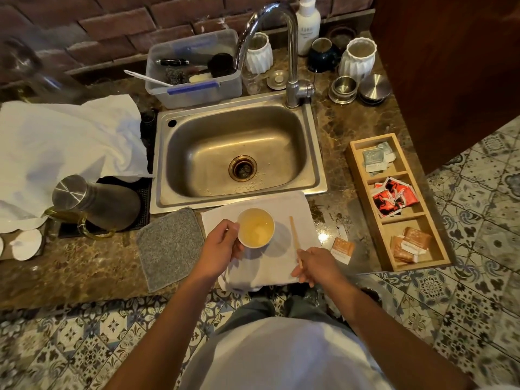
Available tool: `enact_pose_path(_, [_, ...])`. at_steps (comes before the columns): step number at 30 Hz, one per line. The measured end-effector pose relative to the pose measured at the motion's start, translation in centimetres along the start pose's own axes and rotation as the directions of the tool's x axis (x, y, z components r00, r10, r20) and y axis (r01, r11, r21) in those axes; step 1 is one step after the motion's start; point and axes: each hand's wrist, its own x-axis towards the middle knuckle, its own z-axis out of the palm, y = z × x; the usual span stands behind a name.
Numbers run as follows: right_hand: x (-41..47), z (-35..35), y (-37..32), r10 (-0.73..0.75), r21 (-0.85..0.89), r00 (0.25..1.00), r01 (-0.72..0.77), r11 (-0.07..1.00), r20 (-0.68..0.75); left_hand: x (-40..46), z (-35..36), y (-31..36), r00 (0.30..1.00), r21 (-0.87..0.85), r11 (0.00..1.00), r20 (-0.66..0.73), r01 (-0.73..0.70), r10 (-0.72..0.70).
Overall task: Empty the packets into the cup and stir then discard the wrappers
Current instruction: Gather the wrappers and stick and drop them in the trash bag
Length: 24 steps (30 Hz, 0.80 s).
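A white cup (255, 228) with pale yellowish liquid is held slightly above a white cloth (281, 209) in front of the sink. My left hand (222, 246) grips the cup from its left side. A thin wooden stir stick (295, 240) lies on the cloth to the right of the cup, and my right hand (316, 264) pinches its near end. An orange packet (342, 249) lies on the counter just right of the cloth. A wooden box (394, 218) at the right holds grey, red and orange packets in three compartments.
The steel sink (309, 181) and tap (291, 52) lie behind the cloth. A grey mat (168, 249) is left of it, then a steel kettle (92, 201) on a black mat. White cloth, plastic tub, jars and lids crowd the back.
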Motion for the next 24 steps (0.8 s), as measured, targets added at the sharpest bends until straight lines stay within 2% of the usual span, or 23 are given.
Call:
enact_pose_path(4, [0.2, -0.4, 0.3, -0.044, -0.190, 0.995, 0.027, 0.981, -0.086, 0.0, -0.2, 0.0, 1.000, 0.006, 1.000, 0.004, -0.002, 0.002])
enact_pose_path(6, [0.6, -0.6, 0.4, -0.084, -0.361, 0.990, 0.037, 0.932, -0.116, 0.1, -0.2, -0.1, 1.000, 0.013, 1.000, 0.006, -0.006, 0.006])
enact_pose_path(7, [0.8, -0.8, 0.4, -0.115, -0.481, 0.985, 0.038, 0.876, -0.132, 0.1, -0.2, -0.1, 1.000, 0.018, 1.000, 0.008, -0.010, 0.010])
enact_pose_path(9, [1.1, -0.9, 0.5, -0.207, -0.722, 0.965, 0.027, 0.692, -0.162, 0.2, -0.3, -0.2, 1.000, 0.042, 0.999, 0.012, -0.020, 0.020])
enact_pose_path(10, [1.2, -0.8, 0.6, -0.249, -0.787, 0.955, 0.027, 0.617, -0.163, 0.3, -0.3, -0.2, 0.999, 0.063, 0.998, 0.011, -0.031, 0.030])
enact_pose_path(13, [1.3, -0.6, 0.4, -0.282, -0.839, 0.948, 0.031, 0.544, -0.148, 0.4, -0.7, -0.1, 0.995, 0.193, 0.976, 0.001, -0.097, 0.099])
enact_pose_path(17, [1.8, -0.7, 0.3, -0.227, -0.842, 0.961, -0.010, 0.540, -0.157, 0.2, -1.0, 0.0, 0.982, 0.419, 0.890, 0.017, -0.178, 0.188])
enact_pose_path(21, [2.0, -1.3, 0.0, -0.154, -0.824, 0.972, -0.062, 0.564, -0.179, 0.1, -0.8, 0.0, 0.983, 0.412, 0.896, 0.008, -0.168, 0.181])
enact_pose_path(24, [2.0, -1.5, -0.3, -0.144, -0.831, 0.972, -0.079, 0.550, -0.188, 0.3, -0.7, -0.1, 0.992, 0.320, 0.940, -0.006, -0.116, 0.124])
